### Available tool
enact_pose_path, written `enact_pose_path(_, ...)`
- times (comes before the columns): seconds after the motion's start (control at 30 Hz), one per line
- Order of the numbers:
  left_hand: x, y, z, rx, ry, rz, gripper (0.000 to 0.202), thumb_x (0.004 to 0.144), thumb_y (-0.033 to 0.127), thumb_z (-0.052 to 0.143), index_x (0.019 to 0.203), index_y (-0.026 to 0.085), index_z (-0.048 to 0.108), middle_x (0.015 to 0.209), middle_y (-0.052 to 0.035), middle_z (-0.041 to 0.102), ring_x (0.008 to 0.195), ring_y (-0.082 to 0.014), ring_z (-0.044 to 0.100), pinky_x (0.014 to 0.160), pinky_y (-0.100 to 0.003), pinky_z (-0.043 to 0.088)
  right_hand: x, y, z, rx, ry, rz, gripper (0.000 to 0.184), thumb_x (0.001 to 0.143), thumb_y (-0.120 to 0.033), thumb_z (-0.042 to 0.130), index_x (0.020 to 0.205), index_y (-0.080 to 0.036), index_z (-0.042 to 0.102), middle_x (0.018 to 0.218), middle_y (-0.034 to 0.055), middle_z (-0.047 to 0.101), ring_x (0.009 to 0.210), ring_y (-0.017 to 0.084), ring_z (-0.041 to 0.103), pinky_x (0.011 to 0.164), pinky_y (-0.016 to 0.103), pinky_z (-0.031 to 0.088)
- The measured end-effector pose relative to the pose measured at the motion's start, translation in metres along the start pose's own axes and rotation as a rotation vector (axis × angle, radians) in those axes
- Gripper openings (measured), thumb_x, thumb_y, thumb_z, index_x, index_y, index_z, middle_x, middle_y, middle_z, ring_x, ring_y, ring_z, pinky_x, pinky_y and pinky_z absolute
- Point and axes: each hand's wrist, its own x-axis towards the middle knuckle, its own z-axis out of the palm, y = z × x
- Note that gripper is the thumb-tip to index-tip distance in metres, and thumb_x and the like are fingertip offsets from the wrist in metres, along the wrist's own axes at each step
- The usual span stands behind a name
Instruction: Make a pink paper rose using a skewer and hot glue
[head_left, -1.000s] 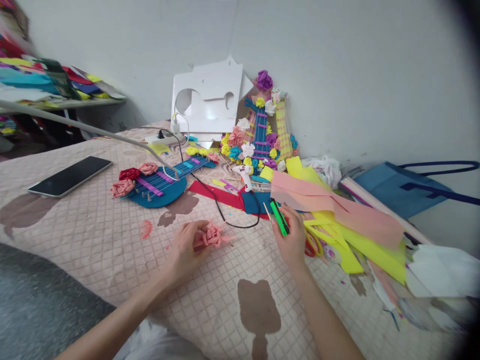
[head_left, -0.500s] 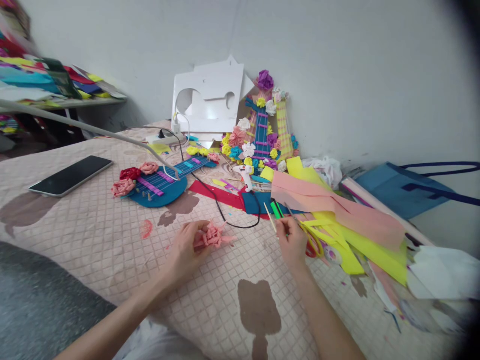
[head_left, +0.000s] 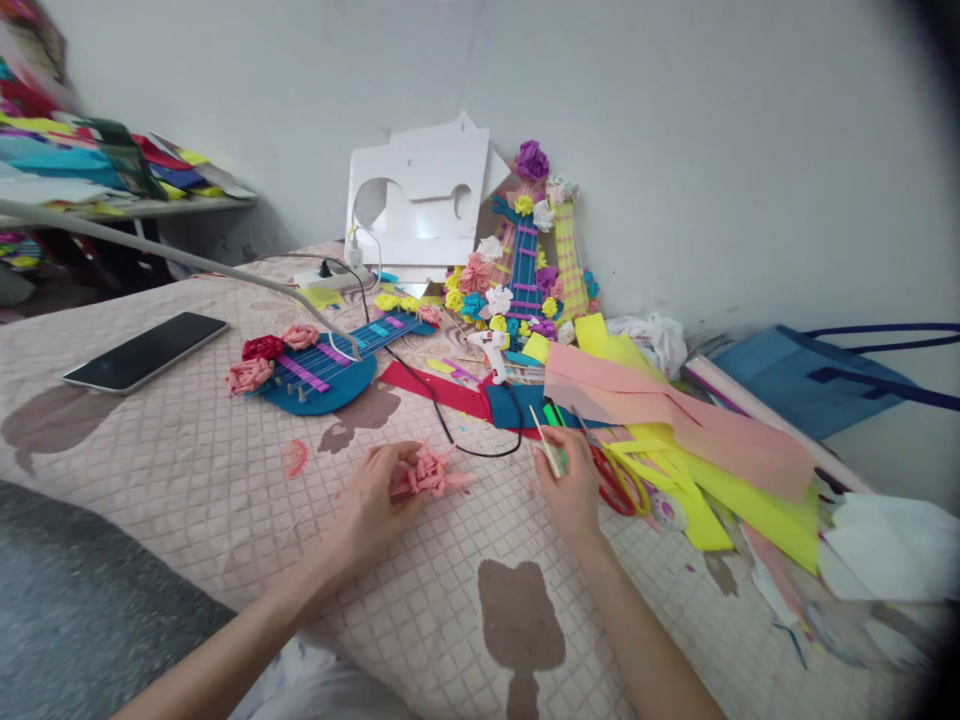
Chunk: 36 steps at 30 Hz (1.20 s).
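Note:
A pink crepe-paper flower [head_left: 430, 472] is pinched between the fingers of my left hand [head_left: 379, 497], just above the quilted tablecloth. My right hand [head_left: 571, 485] grips a thin wooden stick [head_left: 545, 440] whose tip points up and to the left. Right beside that hand lie scissors with red and yellow handles [head_left: 626, 490] and a green marker-like item [head_left: 553, 414], partly hidden by the fingers. Left of centre rests a blue toy guitar [head_left: 322, 375] with purple strips, strings and paper flowers on it.
A white glue gun [head_left: 493, 352] stands behind my hands, its black cord looping across the cloth. Pink and yellow paper sheets [head_left: 675, 420] pile up at right, near a blue bag [head_left: 810, 380]. A tablet [head_left: 146, 352] lies at left. Flowered guitars [head_left: 525, 260] lean on the wall.
My right hand has shifted slightly left with the stick, uncovering more of the scissors. My left hand keeps the flower in about the same place.

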Motion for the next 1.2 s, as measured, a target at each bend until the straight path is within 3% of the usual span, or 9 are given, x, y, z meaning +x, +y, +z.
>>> enact_pose_path(0.07, 0.000, 0.000, 0.000, -0.004, 0.004, -0.001, 0.039, 0.078, 0.020, 0.064, 0.114, 0.022, 0.049, 0.106, -0.0068, 0.061, 0.091, -0.0212, 0.062, 0.078, -0.040, 0.054, 0.001, 0.002, 0.000, -0.036, 0.006, 0.002, 0.024, 0.085, -0.020, 0.050, 0.109, -0.020, 0.057, 0.106, 0.0100, 0.060, 0.101, 0.024, 0.056, 0.089, 0.046, 0.046)
enact_pose_path(0.13, 0.000, 0.000, 0.000, -0.011, 0.000, -0.006, 0.039, 0.078, 0.021, 0.065, 0.114, 0.022, 0.049, 0.107, -0.0072, 0.061, 0.091, -0.0212, 0.062, 0.077, -0.040, 0.054, 0.002, 0.006, -0.002, -0.035, -0.010, 0.051, 0.024, 0.085, -0.019, 0.049, 0.107, -0.021, 0.058, 0.099, 0.0085, 0.060, 0.094, 0.023, 0.057, 0.084, 0.043, 0.048)
enact_pose_path(0.27, 0.000, 0.000, 0.001, -0.016, -0.003, -0.010, 0.039, 0.079, 0.022, 0.065, 0.114, 0.022, 0.049, 0.106, -0.0070, 0.061, 0.092, -0.0212, 0.062, 0.078, -0.040, 0.054, 0.002, 0.010, -0.005, -0.002, -0.061, 0.126, 0.009, 0.085, -0.024, 0.052, 0.085, -0.020, 0.059, 0.081, 0.0043, 0.062, 0.076, 0.019, 0.059, 0.071, 0.033, 0.049)
enact_pose_path(0.47, 0.000, 0.001, 0.001, -0.021, 0.000, -0.010, 0.039, 0.079, 0.024, 0.065, 0.114, 0.021, 0.050, 0.105, -0.0072, 0.061, 0.090, -0.0209, 0.062, 0.076, -0.038, 0.054, -0.002, 0.009, -0.006, -0.019, -0.073, 0.183, 0.024, 0.090, -0.037, 0.049, 0.077, -0.019, 0.058, 0.062, -0.0008, 0.060, 0.054, 0.014, 0.054, 0.054, 0.025, 0.043)
enact_pose_path(0.7, -0.001, -0.001, 0.001, -0.019, -0.010, -0.007, 0.040, 0.078, 0.019, 0.063, 0.115, 0.022, 0.049, 0.107, -0.0075, 0.060, 0.094, -0.0216, 0.061, 0.079, -0.040, 0.054, -0.002, 0.010, -0.001, 0.009, -0.044, 0.154, 0.022, 0.091, -0.034, 0.046, 0.095, -0.019, 0.062, 0.088, 0.0087, 0.069, 0.076, 0.020, 0.062, 0.068, 0.032, 0.050)
enact_pose_path(1.0, -0.001, 0.001, 0.000, -0.017, -0.016, -0.008, 0.041, 0.077, 0.018, 0.063, 0.116, 0.022, 0.049, 0.107, -0.0071, 0.060, 0.091, -0.0210, 0.062, 0.077, -0.039, 0.054, -0.001, 0.011, -0.001, 0.009, -0.034, 0.089, 0.018, 0.089, -0.028, 0.048, 0.097, -0.019, 0.060, 0.094, 0.0091, 0.065, 0.089, 0.023, 0.060, 0.082, 0.042, 0.050)
enact_pose_path(1.2, 0.000, 0.001, 0.000, 0.029, -0.013, 0.029, 0.041, 0.078, 0.019, 0.064, 0.115, 0.022, 0.049, 0.105, -0.0059, 0.061, 0.095, -0.0219, 0.060, 0.081, -0.040, 0.053, -0.003, -0.014, 0.003, 0.069, -0.074, 0.029, 0.024, 0.086, -0.027, 0.052, 0.109, -0.020, 0.056, 0.108, 0.0108, 0.059, 0.104, 0.025, 0.054, 0.091, 0.047, 0.046)
